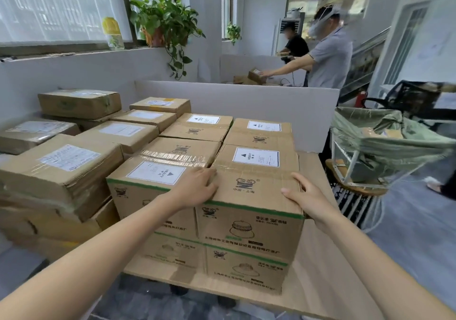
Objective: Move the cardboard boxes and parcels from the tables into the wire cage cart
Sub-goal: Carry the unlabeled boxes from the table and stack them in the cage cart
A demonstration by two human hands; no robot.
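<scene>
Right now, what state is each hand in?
Left hand: open, resting flat on the front-right top carton.
Right hand: open, pressing that carton's upper right edge, thumb on top.

Parcel sorting room in an office-type building, labelled cardboard boxes (256, 188) stacked on a table (315, 245) from 9 to 12 o'clock, white partition boards (246, 102) at 12, two people (330, 57) handling parcels (256, 74) at 1, sack-lined cart (385, 141) at 3, potted plant (162, 20) on windowsill (61, 54) at 11.

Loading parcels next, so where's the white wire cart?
Head view, right side: the green-sack-lined white wire cart stands beside the cardboard-covered table, past the right hand.
</scene>
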